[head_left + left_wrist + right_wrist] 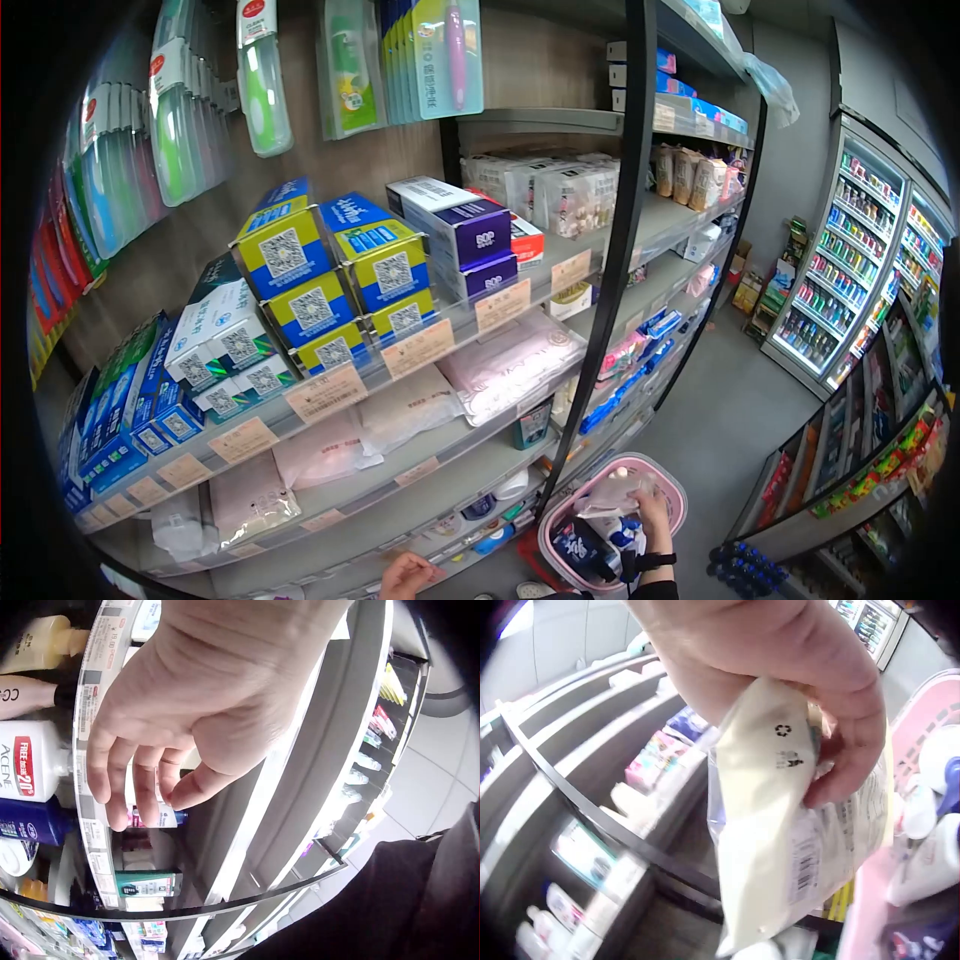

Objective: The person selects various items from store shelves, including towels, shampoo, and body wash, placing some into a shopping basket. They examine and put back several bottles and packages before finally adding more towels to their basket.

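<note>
1. While I watch from a distance, the right hand [652,512] has its fingers curled round the upper part of a cream packet [742,847]; it is closed on that film and no wider than the fold it pinches. Where the thumb presses, I cannot tell.

2. As for handling, I judge the packet light and soft, with thin, perhaps slightly slippery film that creases under the fingers. It looks unlikely to break, though a hard squeeze could crumple it or strain a seam. I would take hold of it near the upper end, with a broad pinch across the film rather than by one corner.

3. From the head view, the packet lies over the far part of the pink basket [674,490], just beyond the fingers. In the right wrist view it hangs below the palm, its printed side partly under the fingertips. I cannot tell whether it touches the dark pack [582,548] or the white bottle [926,862] in the basket.

4. Over by the shelves, the left hand [206,705] has its fingers loosely bent, with narrow gaps between them, and I see nothing in its grasp. It is apart from the packet, on the other side of the basket's left rim.
</note>
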A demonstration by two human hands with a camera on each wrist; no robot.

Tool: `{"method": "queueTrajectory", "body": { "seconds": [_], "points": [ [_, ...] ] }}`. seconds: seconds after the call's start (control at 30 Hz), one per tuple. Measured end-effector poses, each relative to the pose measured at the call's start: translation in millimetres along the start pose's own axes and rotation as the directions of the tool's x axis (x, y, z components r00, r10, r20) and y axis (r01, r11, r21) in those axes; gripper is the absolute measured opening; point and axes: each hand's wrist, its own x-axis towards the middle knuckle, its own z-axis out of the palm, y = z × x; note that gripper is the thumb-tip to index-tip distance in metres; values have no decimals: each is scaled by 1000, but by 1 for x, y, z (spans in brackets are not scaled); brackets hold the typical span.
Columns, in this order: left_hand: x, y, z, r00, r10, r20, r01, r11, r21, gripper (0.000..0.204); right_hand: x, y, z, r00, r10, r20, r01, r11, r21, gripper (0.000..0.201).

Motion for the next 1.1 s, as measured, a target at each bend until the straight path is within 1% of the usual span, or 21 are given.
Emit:
{"method": "queueTrajectory", "body": {
  "seconds": [0.07, 0.1, 0.17, 0.2, 0.27, 0.3, 0.37, 0.4, 0.47, 0.53, 0.6, 0.63, 0.73, 0.77, 0.8, 0.83, 0.87, 0.93, 1.0, 1.07, 1.1],
  "points": [
    [2, 2, 6, 999, 27, 36, -28, 1000, 5, 8, -39, -47, -6, 943, -296, 155, 220, 898, 381, 49],
    [4, 1, 8, 999, 13, 43, -13, 1000, 5, 8, -60, -70, -9, 947, -285, 145, 214, 902, 374, 49],
    [8, -5, 13, 998, -43, 48, 41, 998, 38, 3, -102, -111, -15, 868, -412, 278, 205, 807, 554, 71],
    [10, -10, 15, 997, -61, 57, 60, 998, 33, 3, -120, -123, -17, 876, -399, 270, 204, 815, 542, 71],
    [14, -16, 19, 985, 18, 174, -13, 1000, -27, 3, -151, -140, -16, 794, -514, 324, 257, 767, 588, 80],
    [14, -14, 21, 973, 13, 231, -3, 999, -41, 6, -164, -146, -14, 798, -510, 321, 259, 771, 582, 80],
    [12, -2, 34, 952, 26, 304, -15, 999, -38, 10, -183, -152, -9, 724, -584, 367, 329, 760, 561, 86],
    [11, 6, 41, 927, 47, 372, -37, 999, -33, 15, -186, -151, -7, 723, -583, 370, 329, 762, 558, 86],
    [10, 19, 50, 903, 40, 427, -26, 999, -40, 24, -193, -143, -6, 646, -583, 492, 229, 764, 604, 88],
    [8, 18, 53, 878, 34, 478, -15, 999, -44, 33, -204, -140, -1, 637, -554, 536, 167, 778, 606, 90],
    [13, 10, 53, 808, 127, 575, -61, 989, -133, 53, -209, -139, 6, 530, -564, 633, 185, 806, 562, 91],
    [15, 8, 50, 770, 107, 630, -28, 991, -133, 68, -213, -139, 9, 504, -519, 690, 158, 841, 517, 91],
    [6, 16, 58, 810, 77, 581, -102, 995, 9, 73, -222, -136, 22, 439, -472, 765, 148, 877, 457, 89],
    [3, 18, 60, 822, 84, 563, -108, 994, 9, 73, -227, -139, 26, 435, -436, 788, 137, 897, 421, 95],
    [0, 19, 60, 843, 59, 535, -37, 998, -53, 71, -228, -140, 30, 414, -433, 801, 132, 899, 417, 95],
    [-3, 20, 60, 861, 35, 507, 30, 992, -119, 69, -227, -139, 33, 382, -478, 791, 259, 877, 405, 100],
    [-5, 17, 57, 874, 44, 485, 19, 992, -124, 69, -226, -138, 35, 341, -522, 782, 381, 837, 393, 104],
    [-6, 9, 49, 891, 82, 447, -3, 984, -176, 61, -217, -126, 34, 323, -453, 831, 293, 883, 367, 110],
    [-9, 7, 35, 899, 76, 430, -30, 993, -114, 57, -212, -124, 34, 306, -275, 911, 112, 961, 253, 105],
    [-16, 12, 27, 905, 65, 420, -48, 998, -51, 53, -212, -125, 34, 295, -259, 920, 168, 962, 217, 94],
    [-20, 20, 26, 912, 94, 400, -91, 995, -27, 49, -213, -126, 35, 258, -274, 926, 196, 954, 227, 88]
  ]
}}
